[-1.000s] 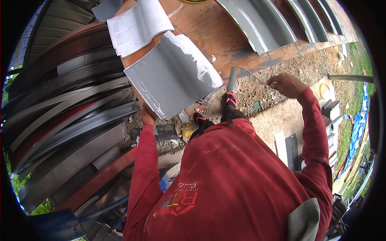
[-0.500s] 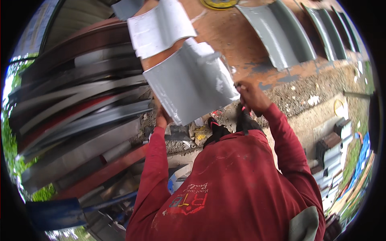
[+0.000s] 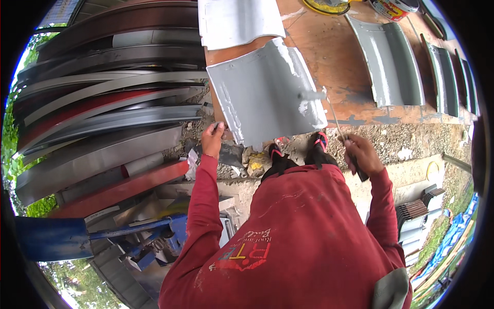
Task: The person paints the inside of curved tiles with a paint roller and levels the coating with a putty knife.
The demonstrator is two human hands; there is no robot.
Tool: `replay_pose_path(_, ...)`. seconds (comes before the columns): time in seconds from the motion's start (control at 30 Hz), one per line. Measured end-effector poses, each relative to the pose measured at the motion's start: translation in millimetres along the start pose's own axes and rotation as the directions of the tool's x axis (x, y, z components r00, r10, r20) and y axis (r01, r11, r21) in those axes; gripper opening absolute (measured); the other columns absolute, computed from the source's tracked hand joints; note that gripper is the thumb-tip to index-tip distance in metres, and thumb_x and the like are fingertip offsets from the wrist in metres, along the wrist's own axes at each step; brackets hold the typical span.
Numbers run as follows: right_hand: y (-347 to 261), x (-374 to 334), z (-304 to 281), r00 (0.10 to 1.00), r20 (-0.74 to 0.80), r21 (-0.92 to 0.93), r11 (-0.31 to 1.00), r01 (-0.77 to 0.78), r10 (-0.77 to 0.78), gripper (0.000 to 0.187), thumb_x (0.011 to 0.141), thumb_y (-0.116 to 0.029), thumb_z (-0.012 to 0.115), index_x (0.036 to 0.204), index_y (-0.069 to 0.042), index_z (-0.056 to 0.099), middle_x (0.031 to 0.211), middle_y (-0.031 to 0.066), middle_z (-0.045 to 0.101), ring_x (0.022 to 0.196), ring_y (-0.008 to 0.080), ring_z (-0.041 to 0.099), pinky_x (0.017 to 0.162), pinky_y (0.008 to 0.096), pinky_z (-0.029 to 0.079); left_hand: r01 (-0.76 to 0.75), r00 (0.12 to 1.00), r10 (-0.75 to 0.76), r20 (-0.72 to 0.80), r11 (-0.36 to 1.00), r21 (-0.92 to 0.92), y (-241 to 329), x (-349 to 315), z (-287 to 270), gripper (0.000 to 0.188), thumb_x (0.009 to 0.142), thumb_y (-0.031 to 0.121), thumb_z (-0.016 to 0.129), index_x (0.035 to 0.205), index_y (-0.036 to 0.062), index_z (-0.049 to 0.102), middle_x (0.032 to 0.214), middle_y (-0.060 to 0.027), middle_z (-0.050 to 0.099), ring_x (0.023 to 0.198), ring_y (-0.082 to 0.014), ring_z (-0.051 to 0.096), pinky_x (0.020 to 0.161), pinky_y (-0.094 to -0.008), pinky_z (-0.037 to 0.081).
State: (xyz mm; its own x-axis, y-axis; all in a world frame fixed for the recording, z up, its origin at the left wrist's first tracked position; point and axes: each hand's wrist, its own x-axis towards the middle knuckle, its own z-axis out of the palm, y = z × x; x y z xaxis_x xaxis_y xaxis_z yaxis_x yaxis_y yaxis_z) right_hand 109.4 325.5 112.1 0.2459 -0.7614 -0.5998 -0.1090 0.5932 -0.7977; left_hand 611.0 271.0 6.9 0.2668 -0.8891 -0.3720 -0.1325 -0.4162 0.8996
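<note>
In my right hand [image 3: 362, 154] is a small paint roller [image 3: 312, 95], gripped by its handle, its thin metal rod reaching up to the grey-coated sleeve. The sleeve lies over the right side of a curved roof tile [image 3: 262, 98], which is mostly grey with white patches along its right and lower left edges. My left hand [image 3: 212, 139] is beside the tile's lower left edge, fingers curled together; what they hold, if anything, I cannot make out. The tile rests on a brown wooden table [image 3: 329, 67], overhanging its near edge.
A white roof tile [image 3: 239, 23] lies just beyond. Several grey tiles [image 3: 388, 64] stand on the table's right. At the far side are a yellow-rimmed lid [image 3: 327, 6] and a paint tub [image 3: 393, 7]. Long metal sheets [image 3: 118, 113] are stacked at left, near a blue shovel [image 3: 51, 239].
The roller has moved down to the tile's right side as my right hand drew right and nearer. My left hand has come out from under the tile's edge. The view has shifted.
</note>
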Motion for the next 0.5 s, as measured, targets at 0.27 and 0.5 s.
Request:
replay_pose_path(0.27,-39.5,59.5,28.0,0.956,-0.125,-0.250,0.941,0.229,-0.266,0.031,0.107,-0.025,0.053,0.103,0.003,0.062,0.058,0.0052,0.055,0.042,0.0120,0.052,0.040,0.0306,0.041,0.018,0.999,-0.015,-0.033,0.997,0.078,-7.6,21.2,-6.1,0.015,0.098,0.012,0.072,0.105,-0.0011,0.071,0.090,-0.0032,0.070,0.077,-0.0112,0.064,0.068,-0.0283,0.055)
replay_pose_path(0.5,-81.4,154.1,54.9,0.810,-0.314,-0.601,0.764,0.234,-0.495,0.031,0.097,-0.026,0.057,0.105,0.000,0.071,0.096,0.0310,0.070,0.094,0.0506,0.067,0.084,0.0554,0.052,-0.088,0.994,0.109,-0.018,0.883,0.460,29.6,18.2,25.8,0.009,0.093,0.006,0.073,0.091,-0.0027,0.070,0.080,-0.0066,0.071,0.067,-0.0144,0.068,0.062,-0.0310,0.057)
